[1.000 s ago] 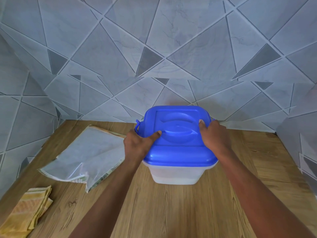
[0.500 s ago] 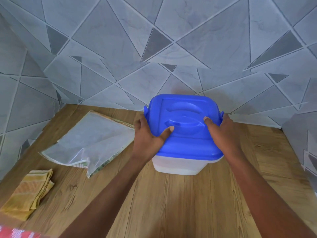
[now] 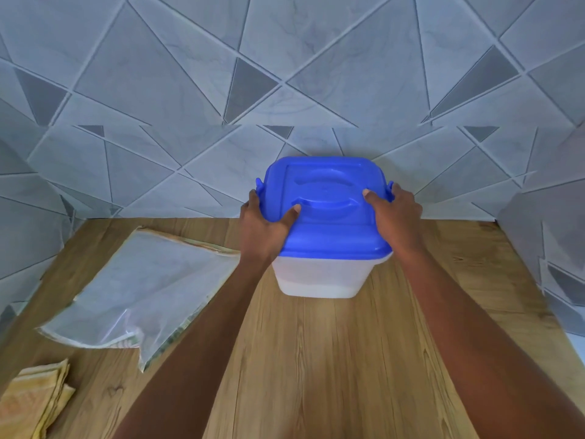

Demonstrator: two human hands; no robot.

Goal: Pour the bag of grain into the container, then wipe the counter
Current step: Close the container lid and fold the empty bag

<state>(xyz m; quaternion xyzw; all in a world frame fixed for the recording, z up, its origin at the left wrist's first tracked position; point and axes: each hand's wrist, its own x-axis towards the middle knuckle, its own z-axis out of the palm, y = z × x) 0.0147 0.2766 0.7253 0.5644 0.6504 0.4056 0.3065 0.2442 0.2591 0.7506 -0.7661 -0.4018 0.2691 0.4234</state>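
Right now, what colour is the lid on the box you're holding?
Bright blue. The lid sits on a whitish see-through container, seen best from the head camera.

A bright blue lid [image 3: 326, 223] tops a translucent white container [image 3: 316, 277]. The table [image 3: 316, 359] is light wood-grain. Grey marbled wall tiles [image 3: 190, 90] carry darker triangles. At lower left lies a yellow-orange cloth [image 3: 34, 400].

left hand [image 3: 261, 229]: fingers curled, thumb forward | right hand [image 3: 394, 213]: same | forearms extended, converging
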